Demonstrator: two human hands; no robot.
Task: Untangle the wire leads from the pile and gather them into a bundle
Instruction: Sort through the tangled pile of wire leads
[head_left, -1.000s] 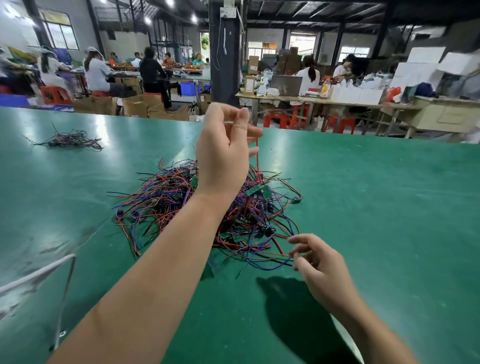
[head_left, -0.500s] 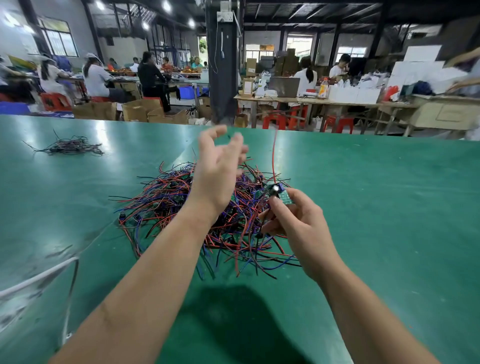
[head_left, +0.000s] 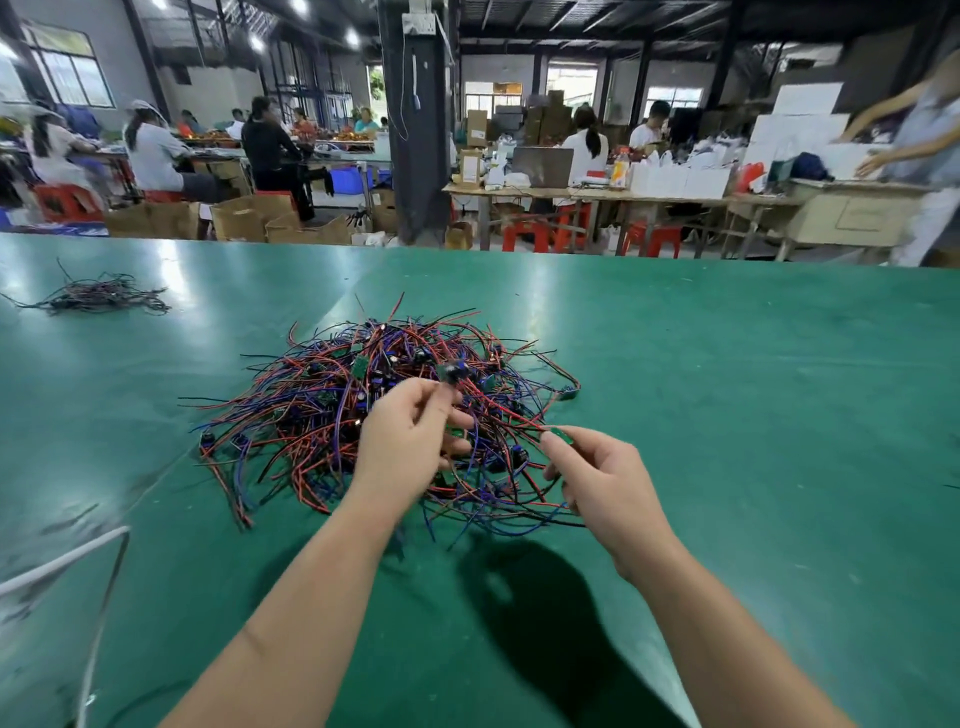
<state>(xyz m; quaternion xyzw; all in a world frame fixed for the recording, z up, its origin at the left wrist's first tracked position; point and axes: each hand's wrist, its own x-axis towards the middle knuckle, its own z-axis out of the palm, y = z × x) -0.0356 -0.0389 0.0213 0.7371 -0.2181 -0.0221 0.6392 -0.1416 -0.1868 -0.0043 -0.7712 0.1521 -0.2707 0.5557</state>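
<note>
A tangled pile of red, blue and black wire leads (head_left: 332, 410) with small green circuit boards lies on the green table (head_left: 727, 415). My left hand (head_left: 410, 447) hovers over the pile's near right part and pinches a small dark board (head_left: 451, 373) with its leads, lifted slightly. My right hand (head_left: 602, 478) sits at the pile's right edge and pinches a small green board (head_left: 560, 435) whose red lead runs back into the pile.
A second, smaller bundle of dark wires (head_left: 98, 296) lies at the table's far left. A white wire frame (head_left: 67, 561) stands at the near left edge. Beyond the table are seated workers, cardboard boxes, red stools and a dark pillar (head_left: 415, 119).
My left hand dropped from raised and spread above the pile to pinching a board low over it. My right hand moved right and down, still holding a board.
</note>
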